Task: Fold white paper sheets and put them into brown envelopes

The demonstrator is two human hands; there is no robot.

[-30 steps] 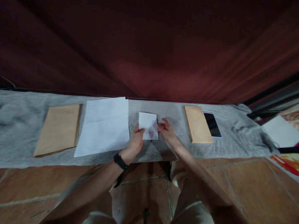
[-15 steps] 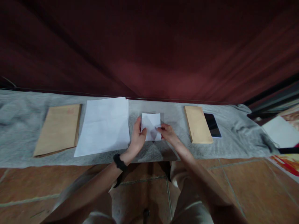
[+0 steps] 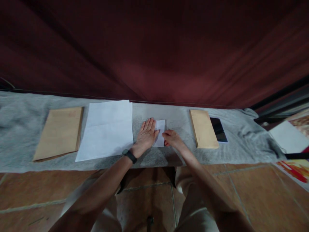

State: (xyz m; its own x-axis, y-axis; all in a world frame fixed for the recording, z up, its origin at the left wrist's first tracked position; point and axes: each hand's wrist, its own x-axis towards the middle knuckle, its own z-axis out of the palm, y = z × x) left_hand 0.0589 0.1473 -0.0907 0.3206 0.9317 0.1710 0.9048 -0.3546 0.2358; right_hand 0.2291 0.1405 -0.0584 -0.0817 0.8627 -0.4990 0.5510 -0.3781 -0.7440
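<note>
A small folded white paper (image 3: 160, 132) lies on the grey cloth (image 3: 21, 129) in the middle of the low table. My left hand (image 3: 146, 137) rests flat on the paper's left half, fingers stretched out and together, a black watch on the wrist. My right hand (image 3: 172, 139) sits at the paper's lower right edge with fingers curled, pinching or pressing that edge. Most of the paper is hidden under my left hand.
A stack of white sheets (image 3: 106, 129) lies left of my hands, a brown envelope (image 3: 60, 132) further left. To the right are a narrower brown envelope stack (image 3: 203, 128) and a dark phone (image 3: 218, 129). A dark red curtain hangs behind. Tiled floor below.
The paper was held up between both hands; now it lies flat on the cloth and my left hand has spread over it, pressing down. My right hand stays at its right edge.
</note>
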